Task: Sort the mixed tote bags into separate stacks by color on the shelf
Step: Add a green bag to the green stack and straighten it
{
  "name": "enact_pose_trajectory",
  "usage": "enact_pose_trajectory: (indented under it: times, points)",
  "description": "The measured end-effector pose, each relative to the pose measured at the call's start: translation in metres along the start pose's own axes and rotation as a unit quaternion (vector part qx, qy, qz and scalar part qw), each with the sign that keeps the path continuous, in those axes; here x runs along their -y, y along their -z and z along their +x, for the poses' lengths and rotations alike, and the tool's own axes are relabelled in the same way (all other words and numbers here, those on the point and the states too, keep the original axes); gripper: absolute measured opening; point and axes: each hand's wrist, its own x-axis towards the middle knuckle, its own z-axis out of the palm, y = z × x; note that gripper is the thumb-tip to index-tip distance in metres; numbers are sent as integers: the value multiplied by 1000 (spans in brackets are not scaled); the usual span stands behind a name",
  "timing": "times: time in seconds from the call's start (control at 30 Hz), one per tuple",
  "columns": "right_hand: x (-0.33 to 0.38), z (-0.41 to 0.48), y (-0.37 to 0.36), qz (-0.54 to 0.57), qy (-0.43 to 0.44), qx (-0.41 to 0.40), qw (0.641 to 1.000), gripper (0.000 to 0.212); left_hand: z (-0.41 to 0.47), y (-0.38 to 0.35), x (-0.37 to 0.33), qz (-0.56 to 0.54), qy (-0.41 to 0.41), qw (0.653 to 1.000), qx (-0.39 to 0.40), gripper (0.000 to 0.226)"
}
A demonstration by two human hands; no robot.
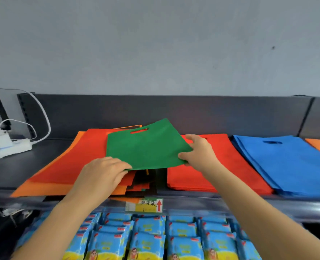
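Likely light, floppy green bag: my right hand pinches its right edge; left hand at near corner, grip unclear.

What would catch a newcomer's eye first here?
The green bag tilted over the mixed pile at centre: the right hand pinches its right edge, the left hand touches its near corner. Right of it lie a red stack and a blue stack.
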Motion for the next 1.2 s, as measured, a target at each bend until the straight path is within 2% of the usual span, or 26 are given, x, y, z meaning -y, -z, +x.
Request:
enact_pose_trajectory:
  times: [0.03, 0.13, 0.2, 0.37, 0.7, 0.9, 1.07, 1.2]
  points:
    - [-8, -1, 13, -16, 16, -26, 999, 66, 4, -2, -8, -3, 3, 1000, 2, 13]
    - [-30, -8, 56, -28, 43, -86, 995, 53, 17, -6, -42, -15, 2, 1000, -3, 28]
    - [-48, -18, 88, -34, 50, -113, 992, 49, 28, -9, -73, -31, -18, 999, -19, 26]
    - [-117, -52, 177, -10, 18, -156, 988, 45, 53, -21, -176, -83, -59, 994, -26, 26]
    - [-241, -121, 362, -28, -36, -249, 968, 46, 105, -60, -388, -149, -157, 976, -16, 43]
    - [-287, -137, 431, -32, -64, -293, 953, 48, 144, -74, -465, -177, -208, 962, 0, 44]
    - [-316, -137, 477, -21, -80, -333, 939, 46, 189, -79, -524, -133, -293, 947, 10, 54]
    - [-331, -126, 519, -26, -81, -365, 927, 48, 237, -93, -568, -127, -325, 937, 11, 57]
